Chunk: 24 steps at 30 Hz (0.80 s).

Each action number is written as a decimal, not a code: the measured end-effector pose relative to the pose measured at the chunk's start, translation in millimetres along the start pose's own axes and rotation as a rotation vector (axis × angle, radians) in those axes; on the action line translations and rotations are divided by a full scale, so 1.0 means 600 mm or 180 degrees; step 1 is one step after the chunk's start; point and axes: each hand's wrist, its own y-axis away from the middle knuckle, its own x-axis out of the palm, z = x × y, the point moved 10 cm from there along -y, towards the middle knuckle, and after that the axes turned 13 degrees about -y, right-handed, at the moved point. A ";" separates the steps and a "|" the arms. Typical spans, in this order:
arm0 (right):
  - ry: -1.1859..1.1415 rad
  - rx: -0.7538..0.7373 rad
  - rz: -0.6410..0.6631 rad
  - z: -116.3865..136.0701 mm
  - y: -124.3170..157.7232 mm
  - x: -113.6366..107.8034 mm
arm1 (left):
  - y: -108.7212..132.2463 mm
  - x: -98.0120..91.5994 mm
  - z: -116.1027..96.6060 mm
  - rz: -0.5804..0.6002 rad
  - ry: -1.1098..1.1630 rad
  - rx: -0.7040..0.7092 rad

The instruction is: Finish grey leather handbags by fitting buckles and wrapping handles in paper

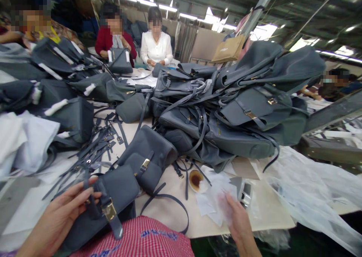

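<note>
My left hand [69, 206] is closed on a strap at the upper left of a dark blue-grey leather backpack [120, 185], which lies tilted at my lap. A gold buckle [109, 211] on a short strap sits at its front. My right hand [239, 217] pinches a thin, translucent white paper sheet [224, 200] over other white papers at the table's front. Beside it are a small dish [196, 180] with a brown stain and a shiny metal object [245, 194] whose kind I cannot make out. Another backpack [151, 159] with a gold buckle stands just beyond the first.
A tall heap of similar bags [226, 117] covers the middle and right of the table. Loose straps [104, 140] and more bags [73, 117] lie to the left. Clear plastic sheeting [311, 189] hangs over the right side. Several people sit across the table.
</note>
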 end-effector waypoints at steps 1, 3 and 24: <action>-0.0365 0.0198 0.0215 0.005 0.017 0.033 | 0.007 0.003 -0.006 0.0054 -0.0025 0.0069; -0.1144 0.0785 0.0619 0.011 0.063 0.113 | 0.022 0.010 -0.019 0.0171 0.0007 0.0264; -0.1233 0.2657 0.3563 0.063 0.472 0.562 | 0.054 -0.019 -0.036 0.0163 -0.0286 0.0914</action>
